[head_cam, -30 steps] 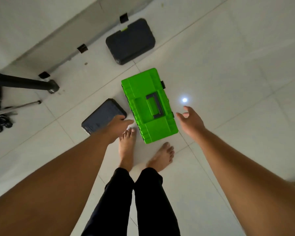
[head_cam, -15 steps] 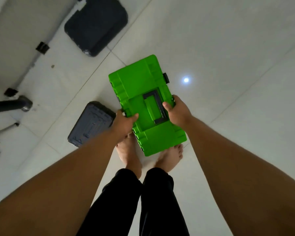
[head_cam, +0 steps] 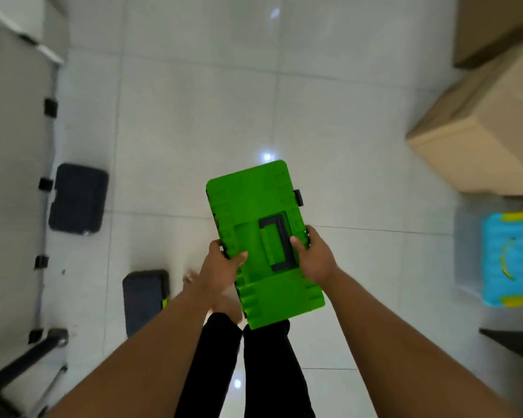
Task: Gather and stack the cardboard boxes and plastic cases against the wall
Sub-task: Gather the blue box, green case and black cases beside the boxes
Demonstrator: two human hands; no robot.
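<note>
Grip: both hands closed on the green plastic case, one on each long side near the end closest to the body. Left hand wraps the left edge, thumb lying over the top face. Right hand clamps the right edge, thumb pressed on the lid just beside the black handle, which lies folded flat in its recess.

Case position: held off the white tiled floor, above the legs in black trousers — lid facing up toward the camera, long axis running away from the body, far end tipped slightly left. A small black latch projects from the right edge near the far end.

Surroundings:
- Dark grey case flat on the floor at left, just beside the foot of the grey wall.
- Second dark grey case on the floor nearer the body, left of the left forearm; a green tab shows at its near right edge.
- Cardboard boxes at the right edge, a darker one sitting on top of a larger pale one.
- Blue plastic case with yellow clasps, right side, below the cardboard boxes in view — whether it touches them cannot be told.
- Black tripod leg at lower left.

Edges of the view are motion-blurred.
</note>
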